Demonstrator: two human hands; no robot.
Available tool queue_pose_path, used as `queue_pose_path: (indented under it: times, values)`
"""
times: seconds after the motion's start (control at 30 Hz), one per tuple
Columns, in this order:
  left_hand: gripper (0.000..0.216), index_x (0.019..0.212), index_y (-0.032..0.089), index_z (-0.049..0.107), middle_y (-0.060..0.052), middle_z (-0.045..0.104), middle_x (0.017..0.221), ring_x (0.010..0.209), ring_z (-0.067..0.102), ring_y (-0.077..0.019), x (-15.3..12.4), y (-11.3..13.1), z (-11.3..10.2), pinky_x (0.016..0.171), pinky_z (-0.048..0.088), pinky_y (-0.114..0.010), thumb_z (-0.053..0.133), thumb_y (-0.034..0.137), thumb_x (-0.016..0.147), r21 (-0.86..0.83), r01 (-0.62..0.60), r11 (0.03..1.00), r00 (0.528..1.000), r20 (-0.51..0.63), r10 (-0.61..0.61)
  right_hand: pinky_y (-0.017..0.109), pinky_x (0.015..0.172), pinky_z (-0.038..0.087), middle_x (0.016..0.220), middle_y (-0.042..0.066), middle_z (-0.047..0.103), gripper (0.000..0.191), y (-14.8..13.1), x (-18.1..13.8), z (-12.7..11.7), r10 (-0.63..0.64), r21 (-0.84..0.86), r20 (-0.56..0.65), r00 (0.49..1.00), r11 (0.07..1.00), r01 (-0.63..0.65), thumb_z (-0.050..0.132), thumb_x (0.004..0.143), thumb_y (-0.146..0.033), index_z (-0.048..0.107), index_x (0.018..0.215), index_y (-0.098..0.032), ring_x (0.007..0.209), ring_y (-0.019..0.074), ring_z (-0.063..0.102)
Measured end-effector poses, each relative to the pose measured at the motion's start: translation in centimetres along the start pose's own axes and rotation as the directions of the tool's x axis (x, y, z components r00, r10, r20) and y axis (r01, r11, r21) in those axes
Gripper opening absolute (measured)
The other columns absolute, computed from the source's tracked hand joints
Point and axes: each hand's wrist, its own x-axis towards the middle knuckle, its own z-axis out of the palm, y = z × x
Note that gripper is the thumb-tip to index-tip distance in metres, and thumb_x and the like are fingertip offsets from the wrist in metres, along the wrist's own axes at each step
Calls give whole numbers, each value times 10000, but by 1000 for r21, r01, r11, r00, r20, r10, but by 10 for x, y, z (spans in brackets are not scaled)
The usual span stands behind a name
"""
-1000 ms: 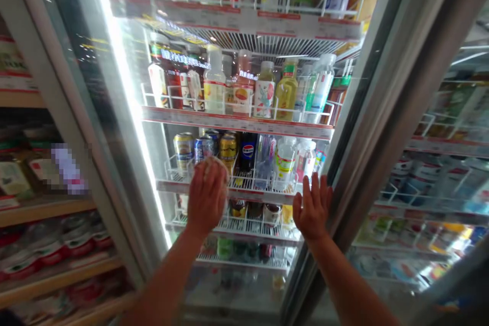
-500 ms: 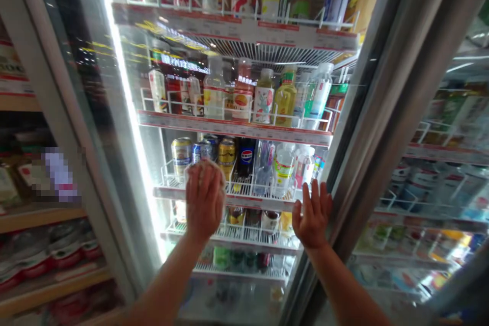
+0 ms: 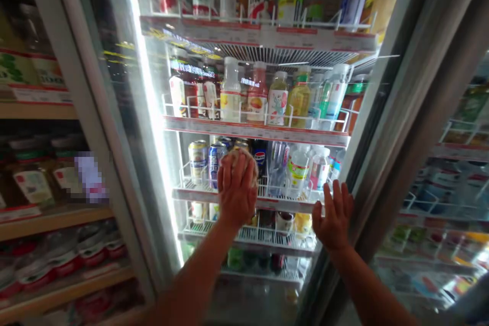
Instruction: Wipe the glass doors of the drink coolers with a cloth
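Note:
My left hand (image 3: 237, 188) presses a pale cloth (image 3: 240, 157) flat against the glass door (image 3: 267, 127) of a lit drinks fridge, at the height of the can shelf. My right hand (image 3: 334, 216) lies open on the same glass near the door's right edge, fingers spread and pointing up, holding nothing. Behind the glass stand cans (image 3: 198, 158) and bottles (image 3: 298, 168) on white wire shelves.
A metal door frame (image 3: 397, 127) runs diagonally at the right, with a second fridge door (image 3: 454, 173) beyond it. Wooden shelves (image 3: 49, 219) with packaged goods stand at the left. A bright light strip (image 3: 153, 112) runs down the fridge's left side.
My left hand with the cloth has slid up and to the right across the glass. My right hand has stayed flat near the door edge. The view has shifted a little.

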Motion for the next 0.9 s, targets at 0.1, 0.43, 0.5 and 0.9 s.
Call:
queue_pose_path:
  times: [0.1,0.43,0.5,0.9]
  values:
    - [644,1639,215,113,-97,188,1687,1578,18,-324,20,1,-7,1271,139,-629,271,336,1027,-98,70,993,998,12,-69,591,1198,342,1647,153,320,687,-27,14,-6,77,99,-2,997,992,-76,545,944,-160,316,1588,-220,1525,341,306]
    - [600,1635,239,33,-109,47,1709,1549,210,-320,-8,-60,-43,1205,347,-532,189,356,1068,-381,-237,894,971,-109,211,472,1282,151,1706,127,116,656,-175,45,38,-31,166,137,990,986,8,378,996,-190,182,1615,-101,1583,266,116]
    - [591,1630,248,129,-74,112,1705,1548,220,-318,-10,-97,-58,1238,273,-551,252,299,1055,-236,-244,941,968,-114,223,530,1259,201,1699,163,120,678,-189,39,45,26,128,137,990,991,-44,417,1001,-253,181,1614,-85,1577,319,133]
    - [672,1611,255,236,-20,234,1667,1561,109,-352,-7,-153,-56,1283,72,-568,487,371,998,151,-119,981,992,-26,124,649,1179,317,1633,168,345,613,-181,109,37,89,-42,28,996,995,-88,526,945,-207,413,1547,-171,1487,402,363]
